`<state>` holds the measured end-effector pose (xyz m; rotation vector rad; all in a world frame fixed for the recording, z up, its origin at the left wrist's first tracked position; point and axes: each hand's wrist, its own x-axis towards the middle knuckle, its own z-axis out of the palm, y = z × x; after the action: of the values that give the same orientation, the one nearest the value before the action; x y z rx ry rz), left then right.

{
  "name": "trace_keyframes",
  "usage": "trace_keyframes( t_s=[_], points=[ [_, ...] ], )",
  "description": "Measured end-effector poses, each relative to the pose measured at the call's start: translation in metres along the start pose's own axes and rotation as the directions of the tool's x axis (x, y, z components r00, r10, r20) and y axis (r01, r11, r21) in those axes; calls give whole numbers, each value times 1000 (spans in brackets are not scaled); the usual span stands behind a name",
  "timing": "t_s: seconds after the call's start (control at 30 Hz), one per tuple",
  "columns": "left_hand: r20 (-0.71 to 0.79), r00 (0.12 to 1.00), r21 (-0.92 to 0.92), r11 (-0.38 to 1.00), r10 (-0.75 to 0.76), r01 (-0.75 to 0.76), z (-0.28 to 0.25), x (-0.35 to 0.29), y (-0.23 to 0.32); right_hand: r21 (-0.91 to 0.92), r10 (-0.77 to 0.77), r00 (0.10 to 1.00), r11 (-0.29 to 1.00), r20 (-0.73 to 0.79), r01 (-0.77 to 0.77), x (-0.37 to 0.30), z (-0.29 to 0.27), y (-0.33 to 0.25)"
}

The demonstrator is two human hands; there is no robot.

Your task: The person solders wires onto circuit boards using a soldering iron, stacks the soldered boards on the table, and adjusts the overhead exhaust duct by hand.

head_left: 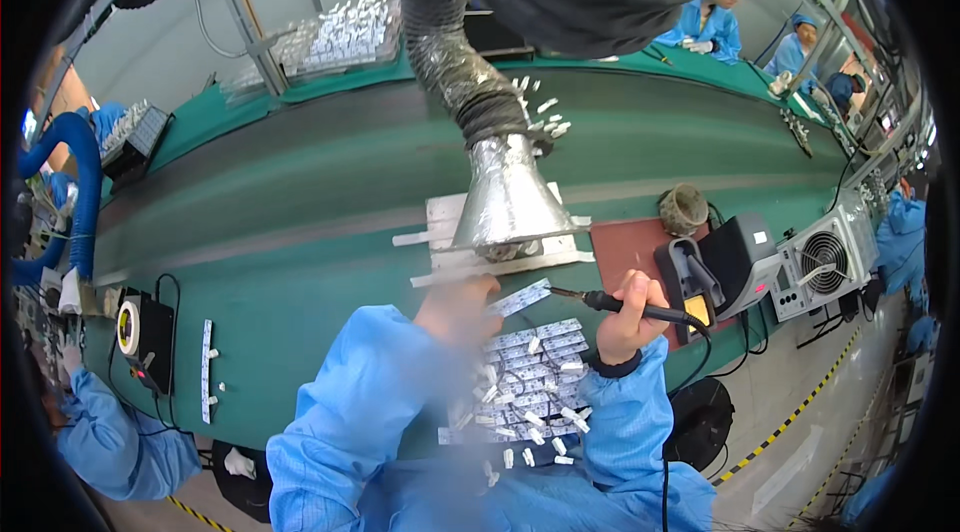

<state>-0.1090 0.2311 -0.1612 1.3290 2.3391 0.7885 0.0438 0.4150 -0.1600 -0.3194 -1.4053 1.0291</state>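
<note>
My right hand (630, 319) is wrapped round a soldering iron (603, 301) with a black handle. Its thin tip points left and meets, or nearly meets, the right end of a narrow white circuit board strip (524, 298). That strip's other end is in my left hand (458, 310), whose fingers look closed on it, though a hazy smear covers part of the hand. Below, between my forearms, several similar board strips (540, 342) lie in rows, with dark wires and small white connectors (573, 418) among them. The smear also blurs their left side.
A silver fume extraction hood (510, 194) hangs just beyond my hands, over a pale board (445, 217). On the right stand a soldering iron stand (690, 277), a metal cup (684, 210) and a fan-backed unit (825, 262). A tape dispenser (146, 340) and lone strip (207, 372) sit left.
</note>
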Motion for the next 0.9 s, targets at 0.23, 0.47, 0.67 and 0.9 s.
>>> trace_keyframes(
  t_s=[0.23, 0.47, 0.67, 0.9],
  points=[
    [96, 995, -217, 976, 14, 7, 1, 1, -37, -12, 38, 995, 999, -96, -39, 7, -11, 4],
    [363, 927, -546, 785, -93, 292, -9, 4, -28, 41, 114, 986, 993, -125, -109, 13, -11, -14],
    [335, 941, -418, 888, -47, 193, -12, 3, -21, 27, 72, 986, 997, -149, -69, 14, -12, -3],
    [175, 983, -255, 967, 61, -15, -13, -12, -26, 28, 69, 988, 997, -137, -66, 14, -4, -8]
  ],
)
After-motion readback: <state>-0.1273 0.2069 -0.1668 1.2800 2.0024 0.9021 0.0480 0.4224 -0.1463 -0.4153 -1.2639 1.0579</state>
